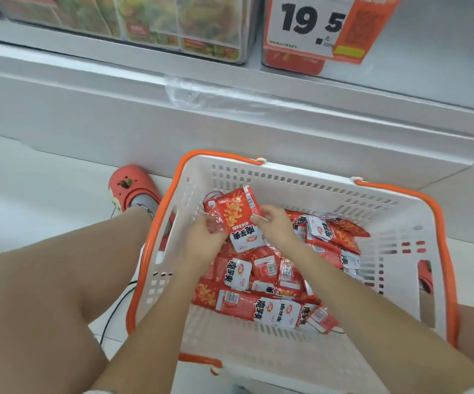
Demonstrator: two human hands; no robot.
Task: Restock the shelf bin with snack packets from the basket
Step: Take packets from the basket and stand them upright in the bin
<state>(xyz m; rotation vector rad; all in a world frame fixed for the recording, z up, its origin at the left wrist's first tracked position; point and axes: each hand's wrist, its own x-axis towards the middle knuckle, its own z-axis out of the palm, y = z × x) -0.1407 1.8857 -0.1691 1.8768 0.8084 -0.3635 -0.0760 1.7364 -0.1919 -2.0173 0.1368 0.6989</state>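
Both hands share one bunch of packets (pixel 237 220) above the basket (pixel 395 223). Left hand (pixel 206 241) clutches underneath, right hand (pixel 272 223) pinches the edge, likely squaring them for the shelf bin (pixel 292 62) above.

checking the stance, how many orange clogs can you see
2: one orange clog on the floor left of the basket, by the shelf base; a second only partly visible through the basket's right wall.

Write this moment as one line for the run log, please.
stage: gathering | left hand + right hand: hold red-and-white foil snack packets | over white plastic basket with orange rim | shelf bin: not identifiable
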